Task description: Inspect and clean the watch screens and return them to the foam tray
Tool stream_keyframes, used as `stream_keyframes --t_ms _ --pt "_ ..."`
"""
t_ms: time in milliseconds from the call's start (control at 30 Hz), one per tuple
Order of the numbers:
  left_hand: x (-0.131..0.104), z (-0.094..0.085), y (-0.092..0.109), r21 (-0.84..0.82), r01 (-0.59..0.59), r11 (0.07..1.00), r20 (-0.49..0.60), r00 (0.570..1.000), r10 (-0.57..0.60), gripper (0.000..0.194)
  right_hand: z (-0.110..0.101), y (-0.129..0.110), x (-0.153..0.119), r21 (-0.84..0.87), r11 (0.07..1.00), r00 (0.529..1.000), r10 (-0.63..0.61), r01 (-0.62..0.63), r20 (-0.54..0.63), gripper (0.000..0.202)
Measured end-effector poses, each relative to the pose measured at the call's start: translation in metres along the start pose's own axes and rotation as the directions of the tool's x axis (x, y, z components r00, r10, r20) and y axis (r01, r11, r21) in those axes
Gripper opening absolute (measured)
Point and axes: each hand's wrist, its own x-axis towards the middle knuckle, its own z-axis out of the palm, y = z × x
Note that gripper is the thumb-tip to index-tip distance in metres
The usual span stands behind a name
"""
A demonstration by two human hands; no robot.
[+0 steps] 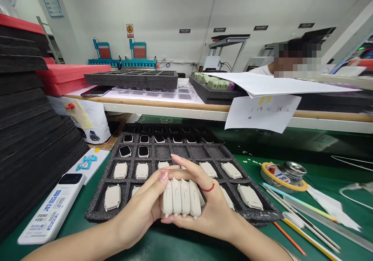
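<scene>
A tall stack of matte black foam sheets (23, 144) fills the far left. Beside it on the smooth green table (157, 249) lies a glossy white device (52, 214), oblong and round-cornered, with blue print; crinkled blue packets (86, 162) sit just behind. Next comes the speckled, grainy foam tray (94, 210) with squarish pockets: glass-fronted watches (125, 151) at the back, pale rounded-square pieces (120, 170) nearer. Over its near side, the left hand (142, 202), half curled, presses against the left end of a row of pale cases (182, 198), smooth, thin and set face to face on edge. The right hand (214, 214), wearing a red cord (209, 187), cups the row's right end, its fingers loosely bent. Both hands hide parts of the front pockets. Behind, a shelf (175, 114) crosses the view, a limp paper sheet (262, 113) hanging from its edge. At the right lie a round tape roll (265, 173), slim pencils (291, 233) and a long, flat ruler (335, 224).
</scene>
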Motion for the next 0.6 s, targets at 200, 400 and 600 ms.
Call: stream_keyframes --t_ms 200,400,600 --pt "0.0044 -0.0058 -0.0055 0.303 -0.094 0.948 0.007 0.995 0.097 0.065 0.0020 -0.0001 -0.0012 -0.047 0.998 0.999 -0.036 0.035 -0.011 0.096" --pt "0.0019 -0.0070 -0.0032 0.413 -0.006 0.911 0.007 1.000 0.004 0.101 0.0003 0.0003 -0.0023 0.021 1.000 1.000 0.013 -0.013 -0.015 0.101" --pt "-0.0019 -0.0044 -0.0065 0.384 -0.072 0.921 0.048 0.997 0.058 0.099 0.0014 -0.0055 -0.0019 0.026 1.000 0.999 -0.002 0.003 -0.033 0.100"
